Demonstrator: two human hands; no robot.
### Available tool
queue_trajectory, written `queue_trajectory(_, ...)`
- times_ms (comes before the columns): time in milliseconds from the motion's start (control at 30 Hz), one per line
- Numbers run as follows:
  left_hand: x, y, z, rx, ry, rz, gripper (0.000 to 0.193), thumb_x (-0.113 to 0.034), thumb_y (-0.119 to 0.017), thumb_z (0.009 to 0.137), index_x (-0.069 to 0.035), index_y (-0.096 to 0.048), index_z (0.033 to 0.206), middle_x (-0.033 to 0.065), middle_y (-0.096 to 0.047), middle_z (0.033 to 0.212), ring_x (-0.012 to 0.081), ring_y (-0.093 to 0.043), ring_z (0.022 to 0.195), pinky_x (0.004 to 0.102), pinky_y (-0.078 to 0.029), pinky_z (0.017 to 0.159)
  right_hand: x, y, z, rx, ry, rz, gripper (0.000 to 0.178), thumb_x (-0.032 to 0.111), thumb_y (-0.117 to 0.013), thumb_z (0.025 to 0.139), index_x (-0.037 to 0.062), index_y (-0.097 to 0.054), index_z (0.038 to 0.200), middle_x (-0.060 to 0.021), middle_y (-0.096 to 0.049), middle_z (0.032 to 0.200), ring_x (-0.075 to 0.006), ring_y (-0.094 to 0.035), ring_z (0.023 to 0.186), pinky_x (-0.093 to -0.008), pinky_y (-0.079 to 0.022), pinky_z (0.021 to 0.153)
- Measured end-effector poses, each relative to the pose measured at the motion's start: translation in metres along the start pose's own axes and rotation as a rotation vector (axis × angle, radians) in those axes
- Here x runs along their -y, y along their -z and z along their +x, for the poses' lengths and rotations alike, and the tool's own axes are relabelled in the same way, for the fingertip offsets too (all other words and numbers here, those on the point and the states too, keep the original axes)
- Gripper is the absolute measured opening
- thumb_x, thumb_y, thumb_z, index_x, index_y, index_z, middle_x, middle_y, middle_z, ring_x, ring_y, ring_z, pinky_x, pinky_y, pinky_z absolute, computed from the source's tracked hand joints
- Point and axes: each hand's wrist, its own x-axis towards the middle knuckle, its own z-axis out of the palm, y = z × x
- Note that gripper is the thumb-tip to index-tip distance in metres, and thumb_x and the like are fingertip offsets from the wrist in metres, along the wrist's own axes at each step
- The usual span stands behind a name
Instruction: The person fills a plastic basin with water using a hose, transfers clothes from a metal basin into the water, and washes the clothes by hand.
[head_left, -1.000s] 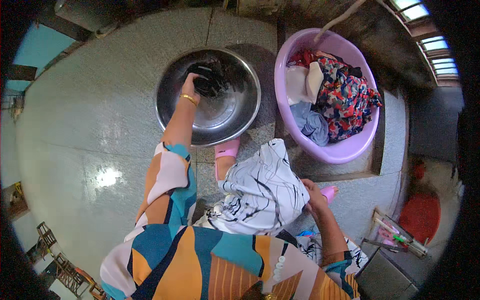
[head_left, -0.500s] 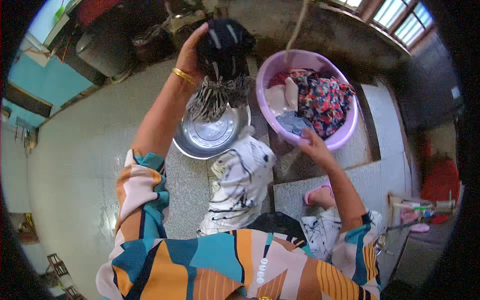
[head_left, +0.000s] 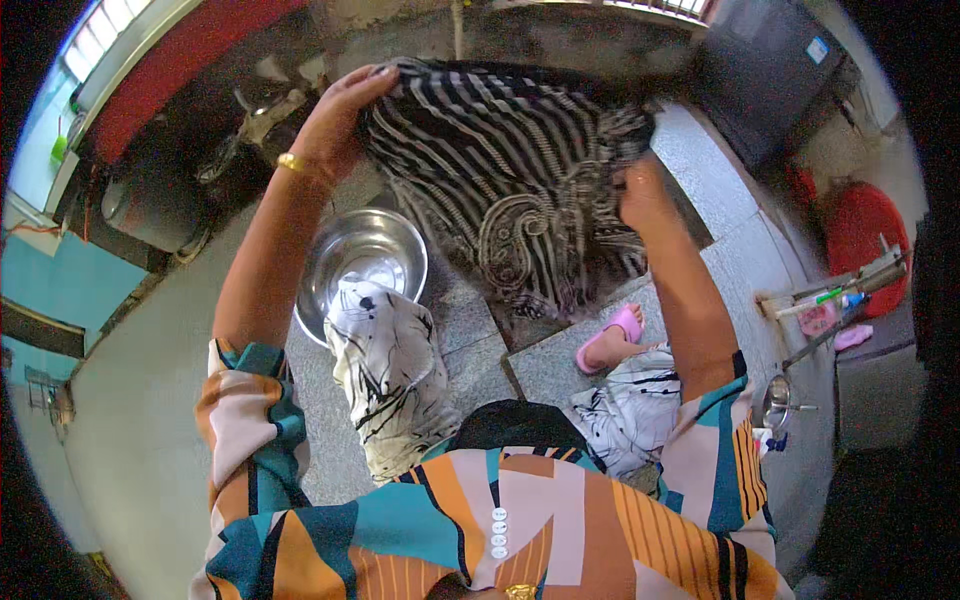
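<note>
A black cloth with white stripes and a paisley pattern (head_left: 500, 150) is spread out in the air in front of me. It could be a garment or a scarf; its full shape does not show. My left hand (head_left: 345, 110), with a gold bangle at the wrist, pinches its upper left corner. On the other side my right hand (head_left: 645, 195) grips the cloth's right edge, slightly blurred. Below my left hand a shiny metal basin (head_left: 335, 245) stands on the floor, partly behind my trouser leg. The spread cloth covers the place of the purple tub.
My foot in a pink slipper (head_left: 625, 325) rests on the grey tiles. To the right are a red round object (head_left: 870, 240), a rack with small items (head_left: 835, 290) and a small metal pot (head_left: 778, 400). A dark cabinet-like box (head_left: 770, 80) stands at the far right.
The bunched cloth from my left hand is now stretched wide between both hands. My right hand has left the tub's rim and moved up to the cloth. The view has shifted right.
</note>
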Motion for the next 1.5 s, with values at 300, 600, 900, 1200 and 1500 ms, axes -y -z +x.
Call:
queue_trajectory(300, -0.005, -0.121, -0.010, 0.262, -0.121, -0.163, 0.020, -0.016, -0.059, 0.077, -0.004, -0.055, 0.092, 0.0042, -0.059, 0.084, 0.0136, -0.056, 0.077, 0.0273, -0.046, 0.070, -0.019, 0.051, -0.024, 0.372, 0.029, 0.101, 0.042, 0.029, -0.045, 0.082, 0.0065, -0.043, 0.117, -0.0103, -0.048, 0.116, -0.0243, -0.047, 0.105, -0.0382, -0.035, 0.092)
queue_trajectory(600, 0.043, -0.158, 0.025, 0.129, -0.478, 0.408, 0.035, -0.022, -0.063, 0.076, 0.000, -0.052, 0.101, 0.0034, -0.058, 0.085, 0.0111, -0.055, 0.078, 0.0239, -0.044, 0.070, -0.087, 0.026, -0.010, 0.108, 0.580, -0.523, 0.042, 0.033, -0.037, 0.087, 0.0060, -0.040, 0.119, -0.0070, -0.047, 0.118, -0.0196, -0.046, 0.106, -0.0355, -0.036, 0.092)
queue_trajectory(900, 0.176, -0.102, -0.105, 0.441, 0.734, -0.434, 0.070, -0.064, -0.025, 0.079, -0.003, -0.053, 0.099, 0.0096, -0.060, 0.077, 0.0191, -0.058, 0.066, 0.0287, -0.046, 0.059, -0.038, 0.032, -0.034, -0.210, -0.052, 0.163, 0.050, 0.048, -0.041, 0.080, 0.0081, -0.051, 0.109, -0.0076, -0.056, 0.103, -0.0242, -0.053, 0.092, -0.0363, -0.043, 0.082)
queue_trajectory(1200, 0.232, -0.094, -0.098, 0.062, 0.405, -1.385, 0.086, -0.072, -0.037, 0.065, -0.010, -0.037, 0.124, 0.0104, -0.043, 0.123, 0.0287, -0.041, 0.112, 0.0509, -0.029, 0.094, -0.109, 0.015, -0.068, 0.014, -0.469, 0.086, 0.047, 0.039, -0.046, 0.081, 0.0048, -0.047, 0.113, -0.0107, -0.053, 0.108, -0.0277, -0.051, 0.097, -0.0393, -0.038, 0.088)
queue_trajectory(1500, 0.258, -0.081, -0.106, -0.109, 0.578, -1.248, 0.026, -0.023, -0.059, 0.077, -0.002, -0.058, 0.094, 0.0090, -0.063, 0.086, 0.0216, -0.061, 0.078, 0.0390, -0.048, 0.077, -0.143, 0.076, -0.024, 0.262, -0.602, -0.682, 0.066, 0.031, -0.055, 0.074, 0.0036, -0.028, 0.127, -0.0088, -0.037, 0.124, -0.0218, -0.037, 0.112, -0.0345, -0.029, 0.095)
